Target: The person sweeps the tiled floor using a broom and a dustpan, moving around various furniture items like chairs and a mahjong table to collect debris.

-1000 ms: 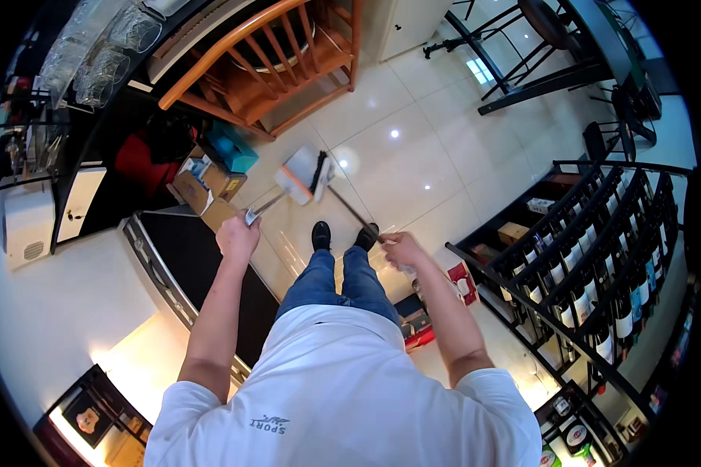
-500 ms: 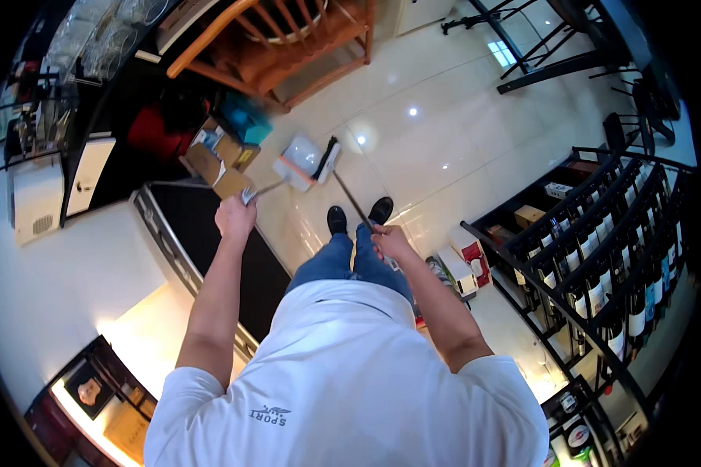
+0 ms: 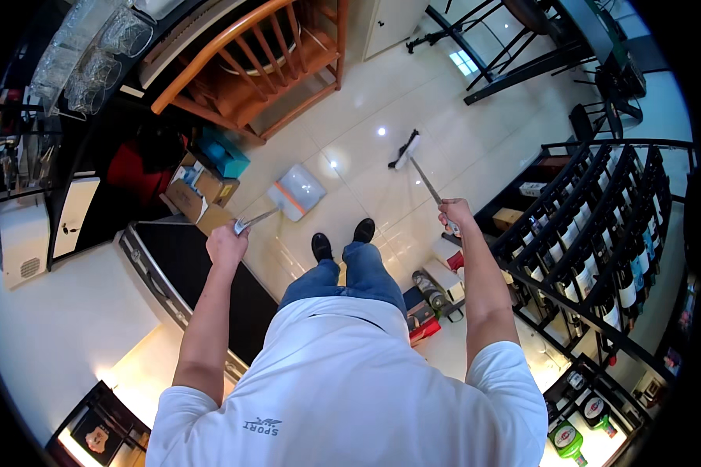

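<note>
My left hand is closed around the handle end of a long-handled dustpan. The pan is pale and see-through with an orange strip, and it rests on the tiled floor ahead of my shoes. In my right hand is the long thin handle of a broom, gripped near its top. Dark bristles and a white head make up the broom's end, which is at the floor well to the right of the dustpan. The two tools are apart.
A wooden chair stands ahead on the left, near open cardboard boxes and a teal box. A black wine rack full of bottles fills the right side. At my left is a black-topped case.
My right hand has swung outward to the right, carrying the broom head away from the dustpan across the floor. My left hand still holds the dustpan.
</note>
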A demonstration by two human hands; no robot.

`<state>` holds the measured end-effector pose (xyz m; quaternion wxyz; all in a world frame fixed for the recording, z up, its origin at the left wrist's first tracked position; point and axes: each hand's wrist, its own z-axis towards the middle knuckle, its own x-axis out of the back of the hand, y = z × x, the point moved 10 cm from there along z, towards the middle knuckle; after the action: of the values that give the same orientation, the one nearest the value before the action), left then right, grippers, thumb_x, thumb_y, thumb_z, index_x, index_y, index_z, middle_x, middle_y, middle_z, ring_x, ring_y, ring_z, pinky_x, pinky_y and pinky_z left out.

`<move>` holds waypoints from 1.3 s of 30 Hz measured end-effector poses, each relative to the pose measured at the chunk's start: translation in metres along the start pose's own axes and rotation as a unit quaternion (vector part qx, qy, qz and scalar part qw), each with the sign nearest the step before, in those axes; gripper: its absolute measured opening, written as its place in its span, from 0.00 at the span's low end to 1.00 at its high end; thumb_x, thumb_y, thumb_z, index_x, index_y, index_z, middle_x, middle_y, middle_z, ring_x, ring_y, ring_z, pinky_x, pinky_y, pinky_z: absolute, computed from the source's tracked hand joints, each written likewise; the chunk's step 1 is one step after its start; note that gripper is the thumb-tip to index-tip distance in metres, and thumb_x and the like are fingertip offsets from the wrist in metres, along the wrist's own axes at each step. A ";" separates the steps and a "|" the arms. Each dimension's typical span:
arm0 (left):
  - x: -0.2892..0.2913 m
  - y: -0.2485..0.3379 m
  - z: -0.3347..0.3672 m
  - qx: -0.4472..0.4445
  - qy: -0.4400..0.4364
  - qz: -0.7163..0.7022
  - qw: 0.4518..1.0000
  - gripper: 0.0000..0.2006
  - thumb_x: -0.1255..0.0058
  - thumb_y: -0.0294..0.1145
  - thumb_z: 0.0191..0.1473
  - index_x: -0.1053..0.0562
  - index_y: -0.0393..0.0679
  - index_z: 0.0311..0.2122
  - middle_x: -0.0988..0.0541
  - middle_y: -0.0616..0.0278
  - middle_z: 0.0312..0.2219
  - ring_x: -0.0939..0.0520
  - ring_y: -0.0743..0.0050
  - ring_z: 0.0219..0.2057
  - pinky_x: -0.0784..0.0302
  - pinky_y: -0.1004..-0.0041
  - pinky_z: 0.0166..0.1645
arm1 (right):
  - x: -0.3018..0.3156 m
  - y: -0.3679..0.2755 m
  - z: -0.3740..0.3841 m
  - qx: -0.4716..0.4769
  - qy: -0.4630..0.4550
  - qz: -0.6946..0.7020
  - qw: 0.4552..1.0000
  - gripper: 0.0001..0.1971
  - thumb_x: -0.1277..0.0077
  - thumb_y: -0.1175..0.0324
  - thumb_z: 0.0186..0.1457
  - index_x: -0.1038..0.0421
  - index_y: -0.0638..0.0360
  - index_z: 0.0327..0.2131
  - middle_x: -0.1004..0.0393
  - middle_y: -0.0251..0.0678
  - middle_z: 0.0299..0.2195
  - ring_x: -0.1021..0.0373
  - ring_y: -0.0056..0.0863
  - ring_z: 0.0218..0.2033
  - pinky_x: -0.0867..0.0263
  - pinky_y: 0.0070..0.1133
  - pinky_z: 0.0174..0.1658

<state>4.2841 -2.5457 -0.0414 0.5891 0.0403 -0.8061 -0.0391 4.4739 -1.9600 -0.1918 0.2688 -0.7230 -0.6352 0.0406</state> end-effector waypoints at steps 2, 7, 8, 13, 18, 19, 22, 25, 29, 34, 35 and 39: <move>0.005 0.022 0.006 -0.019 -0.018 0.006 1.000 0.15 0.42 0.47 0.48 0.21 0.48 0.36 0.19 0.49 0.26 0.17 0.46 0.31 0.22 0.54 0.37 | 0.011 -0.034 -0.013 0.030 0.023 0.024 0.999 0.19 0.49 0.73 0.54 0.30 0.66 0.50 0.30 0.35 0.17 0.36 0.22 0.12 0.42 0.23 0.13; 0.013 0.064 0.027 -0.024 -0.004 0.029 0.999 0.14 0.42 0.48 0.48 0.21 0.50 0.35 0.19 0.50 0.26 0.17 0.47 0.30 0.22 0.54 0.36 | -0.052 -0.124 0.022 0.081 -0.053 0.043 0.994 0.21 0.49 0.73 0.53 0.32 0.68 0.52 0.27 0.39 0.19 0.33 0.23 0.14 0.38 0.24 0.15; 0.009 0.074 0.035 -0.024 -0.012 0.037 0.999 0.14 0.42 0.48 0.48 0.21 0.51 0.36 0.19 0.51 0.26 0.17 0.47 0.30 0.22 0.54 0.35 | -0.063 -0.141 0.037 0.088 -0.057 0.038 0.994 0.19 0.49 0.72 0.53 0.30 0.69 0.49 0.26 0.41 0.19 0.31 0.24 0.15 0.36 0.24 0.16; 0.006 0.145 0.077 -0.035 -0.025 0.049 0.998 0.14 0.42 0.48 0.48 0.20 0.52 0.37 0.19 0.52 0.26 0.17 0.49 0.31 0.22 0.55 0.36 | -0.094 -0.166 0.145 0.127 -0.094 -0.450 0.879 0.11 0.56 0.78 0.43 0.23 0.66 0.30 0.27 0.49 0.16 0.27 0.39 0.16 0.32 0.32 0.19; 0.011 0.194 0.106 -0.038 -0.032 0.034 0.998 0.13 0.42 0.45 0.49 0.20 0.52 0.38 0.18 0.54 0.28 0.17 0.50 0.32 0.22 0.56 0.37 | 0.016 -0.096 0.189 0.116 -0.095 -0.376 0.914 0.10 0.57 0.75 0.46 0.24 0.65 0.26 0.25 0.49 0.19 0.26 0.42 0.20 0.30 0.33 0.26; 0.013 0.208 0.119 -0.040 -0.032 0.033 0.998 0.13 0.42 0.45 0.49 0.20 0.52 0.38 0.18 0.54 0.28 0.17 0.50 0.32 0.22 0.56 0.37 | 0.047 -0.079 0.186 0.067 -0.060 -0.341 0.936 0.10 0.55 0.74 0.46 0.23 0.63 0.27 0.23 0.51 0.24 0.23 0.44 0.27 0.27 0.33 0.33; 0.014 0.236 0.137 -0.037 -0.062 0.024 0.997 0.13 0.42 0.44 0.49 0.21 0.52 0.38 0.19 0.54 0.28 0.18 0.51 0.33 0.22 0.57 0.38 | 0.102 -0.112 0.141 0.083 0.005 -0.347 0.934 0.13 0.57 0.74 0.50 0.24 0.62 0.38 0.22 0.51 0.30 0.23 0.46 0.31 0.27 0.36 0.36; 0.028 0.271 0.158 -0.050 -0.066 0.011 0.997 0.12 0.42 0.43 0.49 0.21 0.51 0.38 0.18 0.55 0.30 0.18 0.52 0.34 0.23 0.59 0.39 | 0.118 -0.162 0.131 0.159 0.044 -0.495 0.853 0.18 0.58 0.73 0.53 0.30 0.61 0.48 0.22 0.50 0.35 0.24 0.47 0.34 0.27 0.37 0.38; 0.031 0.296 0.176 -0.046 -0.067 -0.007 0.997 0.13 0.42 0.43 0.49 0.21 0.51 0.38 0.18 0.55 0.30 0.18 0.53 0.33 0.23 0.58 0.38 | 0.104 -0.247 0.126 0.208 0.054 -0.524 0.824 0.19 0.59 0.73 0.56 0.34 0.63 0.51 0.22 0.51 0.34 0.24 0.48 0.34 0.27 0.38 0.38; 0.018 0.324 0.189 -0.085 -0.025 -0.031 0.996 0.13 0.39 0.43 0.47 0.20 0.49 0.37 0.18 0.55 0.28 0.18 0.52 0.31 0.22 0.60 0.36 | 0.028 -0.363 0.178 0.293 0.052 -0.522 0.800 0.15 0.59 0.70 0.56 0.29 0.66 0.44 0.22 0.50 0.36 0.23 0.45 0.37 0.27 0.37 0.39; 0.013 0.329 0.191 -0.083 -0.042 -0.026 0.995 0.13 0.39 0.42 0.47 0.20 0.50 0.37 0.18 0.54 0.28 0.17 0.52 0.31 0.22 0.59 0.36 | 0.014 -0.377 0.197 0.285 0.048 -0.521 0.803 0.14 0.59 0.70 0.57 0.28 0.65 0.43 0.22 0.50 0.37 0.24 0.45 0.38 0.27 0.36 0.41; -0.009 0.340 0.197 -0.090 -0.076 -0.019 0.993 0.12 0.42 0.43 0.50 0.21 0.51 0.39 0.19 0.54 0.28 0.18 0.52 0.30 0.23 0.57 0.35 | -0.019 -0.409 0.257 0.217 0.022 -0.501 0.837 0.16 0.60 0.71 0.56 0.26 0.64 0.44 0.22 0.48 0.39 0.25 0.45 0.43 0.29 0.36 0.45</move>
<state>4.0926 -2.2042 -0.0722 0.5264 0.0000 -0.8409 -0.1256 4.0004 -1.8715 -0.2360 0.4163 -0.2297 -0.8794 0.0219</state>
